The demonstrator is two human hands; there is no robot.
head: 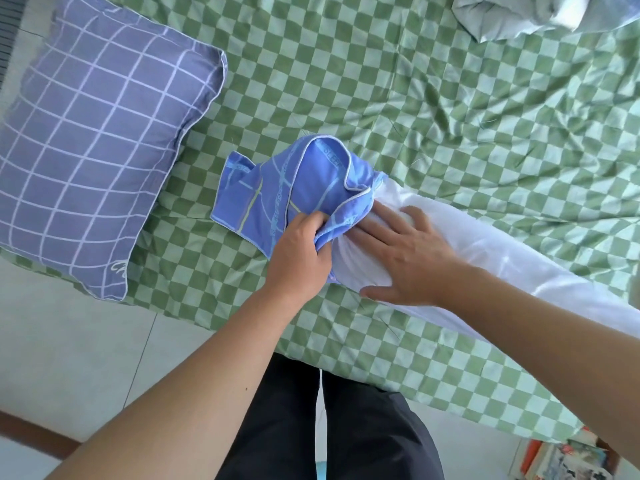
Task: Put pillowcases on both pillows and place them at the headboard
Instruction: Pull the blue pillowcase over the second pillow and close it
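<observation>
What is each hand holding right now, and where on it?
The left hand grips the blue pillowcase at its bunched open edge. The right hand holds nothing; it presses flat on the white pillow near that opening.

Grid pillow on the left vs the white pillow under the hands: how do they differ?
The grid pillow is fully cased; the white pillow has only its end in the blue pillowcase. The grid pillow lies untouched; the white pillow has the right hand pressing it, while the left hand grips the pillowcase. Both lie on the checked bedsheet.
</observation>
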